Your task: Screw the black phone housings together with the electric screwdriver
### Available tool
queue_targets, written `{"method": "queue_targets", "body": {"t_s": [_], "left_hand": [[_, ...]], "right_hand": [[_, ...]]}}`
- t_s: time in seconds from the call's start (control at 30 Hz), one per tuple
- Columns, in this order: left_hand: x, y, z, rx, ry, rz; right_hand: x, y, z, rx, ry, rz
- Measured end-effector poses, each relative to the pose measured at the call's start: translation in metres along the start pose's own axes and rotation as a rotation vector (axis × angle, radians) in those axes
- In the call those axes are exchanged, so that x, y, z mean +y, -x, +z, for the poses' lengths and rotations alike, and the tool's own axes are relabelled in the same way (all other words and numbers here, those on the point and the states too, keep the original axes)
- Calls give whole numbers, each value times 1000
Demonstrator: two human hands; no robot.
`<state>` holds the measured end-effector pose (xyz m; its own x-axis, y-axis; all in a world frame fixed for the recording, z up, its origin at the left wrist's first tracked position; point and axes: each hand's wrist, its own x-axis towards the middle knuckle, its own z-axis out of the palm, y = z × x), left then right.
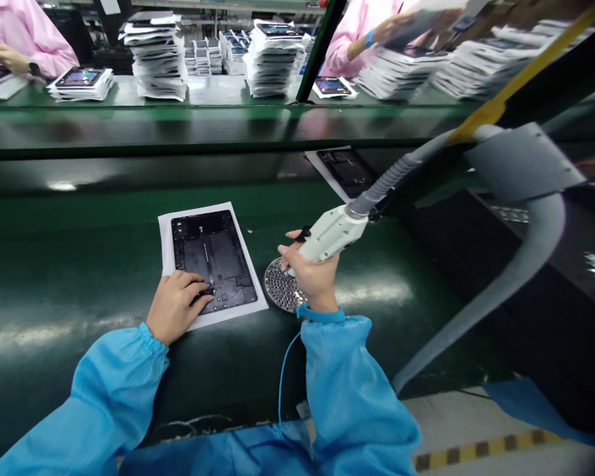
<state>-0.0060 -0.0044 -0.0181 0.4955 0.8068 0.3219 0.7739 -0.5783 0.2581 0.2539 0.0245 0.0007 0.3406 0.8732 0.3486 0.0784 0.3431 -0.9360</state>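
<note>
My left hand point(177, 304) rests on the lower left of a black tablet back housing point(208, 248), its fingers bent and the tips close together on the surface. Any small part under those fingertips is hidden. Beneath the housing is a white sheet point(248, 305). My right hand point(316, 281) is wrapped round a white electric screwdriver point(334, 231), which slants down to the left from a thick grey hose point(391, 177). Its lower end is over a round metal plate full of holes point(278, 291); the hand covers part of the plate.
Another black housing point(350, 173) lies on a sheet behind the screwdriver. A bent grey pipe point(506, 291) crosses the right side. Stacks of tablets and white sheets point(156, 56) stand on the far bench, where people in pink sleeves work. A blue wrist-strap cord point(281, 377) hangs from my right wrist.
</note>
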Motion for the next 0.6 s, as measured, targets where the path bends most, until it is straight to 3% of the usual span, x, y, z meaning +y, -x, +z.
{"method": "queue_targets", "body": {"t_s": [0.3,0.47,0.6], "left_hand": [[-7,-1,-5,25,82,41],[-33,1,8,-7,155,49],[-56,4,23,-55,203,-19]], "right_hand": [[-8,0,7,37,-8,98],[-27,3,19,-34,-52,124],[-34,13,33,-92,-64,129]]}}
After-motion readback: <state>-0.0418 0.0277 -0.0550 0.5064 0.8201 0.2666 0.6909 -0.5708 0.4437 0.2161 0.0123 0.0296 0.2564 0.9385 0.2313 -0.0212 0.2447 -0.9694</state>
